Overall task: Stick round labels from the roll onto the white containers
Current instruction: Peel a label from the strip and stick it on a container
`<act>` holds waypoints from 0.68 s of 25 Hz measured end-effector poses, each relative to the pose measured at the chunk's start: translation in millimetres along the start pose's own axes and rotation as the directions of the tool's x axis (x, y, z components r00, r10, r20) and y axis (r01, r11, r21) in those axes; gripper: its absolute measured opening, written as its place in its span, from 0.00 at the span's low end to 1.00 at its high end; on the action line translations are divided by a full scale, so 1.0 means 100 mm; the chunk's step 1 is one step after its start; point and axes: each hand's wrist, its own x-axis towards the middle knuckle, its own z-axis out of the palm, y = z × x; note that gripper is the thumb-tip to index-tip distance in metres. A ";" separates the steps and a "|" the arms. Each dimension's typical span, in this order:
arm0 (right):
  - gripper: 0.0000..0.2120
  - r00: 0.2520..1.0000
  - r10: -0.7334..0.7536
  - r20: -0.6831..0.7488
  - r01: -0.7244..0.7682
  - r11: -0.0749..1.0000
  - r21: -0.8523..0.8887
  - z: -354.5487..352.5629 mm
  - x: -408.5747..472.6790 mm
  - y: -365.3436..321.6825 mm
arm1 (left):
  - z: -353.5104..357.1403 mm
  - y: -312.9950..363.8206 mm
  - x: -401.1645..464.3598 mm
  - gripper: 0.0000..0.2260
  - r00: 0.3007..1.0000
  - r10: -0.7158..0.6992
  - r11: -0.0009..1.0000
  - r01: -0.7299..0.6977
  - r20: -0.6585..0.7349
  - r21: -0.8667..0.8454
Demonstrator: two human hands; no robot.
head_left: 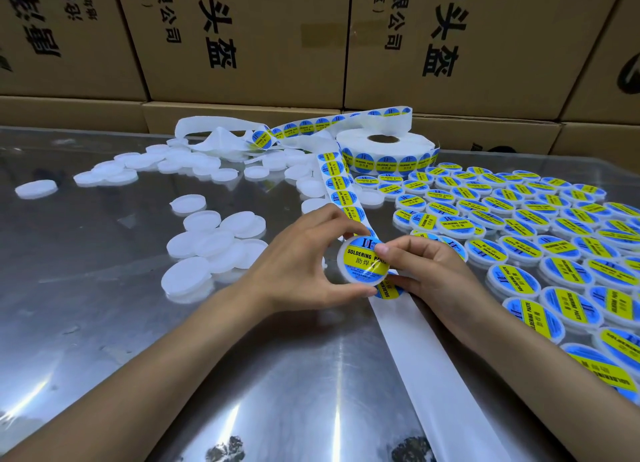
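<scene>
Our left hand point(304, 264) grips a white container point(362, 262) by its rim. Our right hand point(426, 267) pinches its other edge, thumb pressing the round label point(365, 259).

A packing warehouse: stacked printed cartons point(242, 39) behind a steel worktable point(104, 323)

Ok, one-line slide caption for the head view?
Both hands, left hand and right hand, hold a labelled white container over the label strip.
</scene>
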 end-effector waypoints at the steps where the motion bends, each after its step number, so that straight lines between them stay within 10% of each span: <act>1: 0.12 1.000 -0.002 -0.001 0.002 1.000 -0.006 0.00 0.00 0.00 | 0.00 0.00 0.00 0.26 1.000 0.000 1.000 0.000 -0.002 -0.002; 17: 0.06 0.988 -0.146 -0.055 0.138 0.981 -0.133 0.04 0.03 0.03 | 0.01 0.09 0.01 0.24 0.998 -0.020 1.000 0.019 -0.067 -0.017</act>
